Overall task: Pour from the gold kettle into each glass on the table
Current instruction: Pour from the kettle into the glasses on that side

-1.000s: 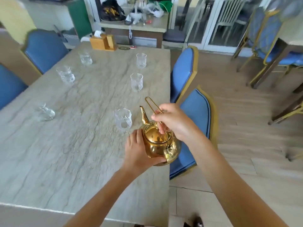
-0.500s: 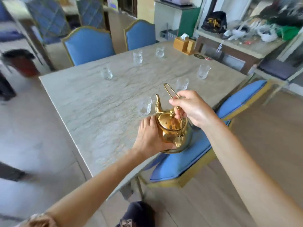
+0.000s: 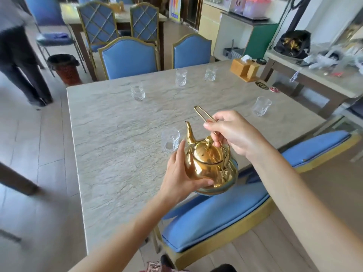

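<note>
The gold kettle [image 3: 208, 165] is held above the near right edge of the marble table [image 3: 117, 150], spout pointing away from me. My right hand [image 3: 233, 134] grips its thin wire handle from above. My left hand [image 3: 180, 173] cups the kettle's left side and base, thumb curled underneath. The nearest glass [image 3: 170, 139] stands just beyond the spout, to its left. Other glasses stand at the far left [image 3: 137, 92], the far middle [image 3: 181, 77], further right of that [image 3: 210, 74], and at the right edge [image 3: 261, 106].
Blue chairs ring the table: one [image 3: 225, 213] tucked in under the kettle, two [image 3: 129, 57] on the far side. A wooden tissue box [image 3: 245, 69] and coasters [image 3: 261, 85] sit at the far right corner. A person [image 3: 17, 55] stands at the left near a bin [image 3: 64, 68].
My view has swung left around the table's corner. Both hands keep the same hold on the kettle, which stays close to the nearest glass.
</note>
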